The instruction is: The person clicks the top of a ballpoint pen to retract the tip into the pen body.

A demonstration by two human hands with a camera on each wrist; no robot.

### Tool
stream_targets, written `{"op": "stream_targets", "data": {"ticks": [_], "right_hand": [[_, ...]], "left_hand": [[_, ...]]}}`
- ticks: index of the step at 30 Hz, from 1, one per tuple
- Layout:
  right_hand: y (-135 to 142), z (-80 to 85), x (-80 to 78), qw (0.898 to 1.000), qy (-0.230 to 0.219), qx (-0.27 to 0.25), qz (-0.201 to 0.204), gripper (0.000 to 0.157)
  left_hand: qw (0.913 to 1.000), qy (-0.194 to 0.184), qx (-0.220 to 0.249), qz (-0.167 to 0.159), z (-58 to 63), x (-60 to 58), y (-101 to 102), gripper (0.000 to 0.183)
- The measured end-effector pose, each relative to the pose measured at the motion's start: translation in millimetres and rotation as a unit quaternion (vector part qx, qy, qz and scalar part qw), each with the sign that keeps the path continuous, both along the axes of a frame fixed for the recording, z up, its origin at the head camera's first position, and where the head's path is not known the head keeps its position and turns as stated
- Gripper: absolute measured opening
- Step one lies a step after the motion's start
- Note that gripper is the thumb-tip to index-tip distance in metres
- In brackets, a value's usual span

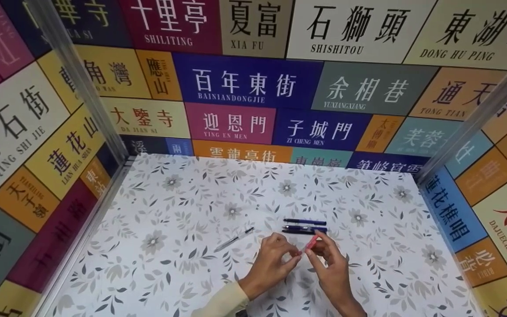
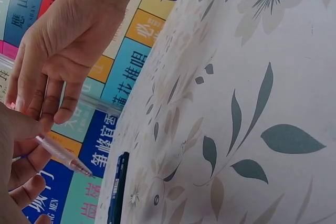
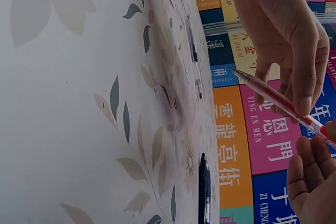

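Both hands meet over the front of the table around a slim pink pen [image 1: 312, 242] with a clear section and a pointed metal tip. My left hand [image 1: 275, 257] pinches it between thumb and forefinger. From the other side, my right hand [image 1: 330, 264] pinches it too. Seen from the right wrist, the pen's barrel [image 3: 270, 94] slants with its tip free, and the left thumb lies over the clear section. A red part near the right fingertips is partly hidden. In the left wrist view the pen [image 2: 63, 153] points its tip away from both hands.
Just beyond the hands lie dark blue pens, one farther back [image 1: 305, 221] and at least one nearer [image 1: 297, 229]. A clear pen with a dark end [image 1: 234, 239] lies to the left. The floral tabletop [image 1: 183, 273] is bounded by walls of coloured name panels [image 1: 244, 81].
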State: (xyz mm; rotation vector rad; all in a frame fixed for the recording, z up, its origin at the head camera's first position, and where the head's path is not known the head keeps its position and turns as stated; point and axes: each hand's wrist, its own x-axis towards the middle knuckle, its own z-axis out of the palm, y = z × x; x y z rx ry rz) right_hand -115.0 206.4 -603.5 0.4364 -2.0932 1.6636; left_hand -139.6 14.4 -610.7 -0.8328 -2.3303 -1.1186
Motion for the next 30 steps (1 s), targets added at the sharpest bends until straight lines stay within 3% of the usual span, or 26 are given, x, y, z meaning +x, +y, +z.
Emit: {"op": "stream_targets", "data": {"ticks": [7,18,25,30], "right_hand": [[4,-0.7,-4.8,0.998,0.033,0.037,0.024,0.069],[5,8.2,-9.1,0.996,0.061,0.033,0.051,0.063],[5,14.3,-8.8,0.995,0.06,0.049,0.062,0.068],[7,16.0,-10.1,0.994,0.059,0.052,0.079,0.065]], "left_hand": [[0.993,-0.096,0.059,-0.034,-0.7,-0.1,0,0.007],[0.9613,-0.226,0.151,-0.041,1.0,-0.4,1,0.005],[0.9429,-0.278,0.176,-0.05,3.9,1.2,0,0.005],[0.937,-0.283,0.192,-0.071,2.9,2.4,0,0.009]]}}
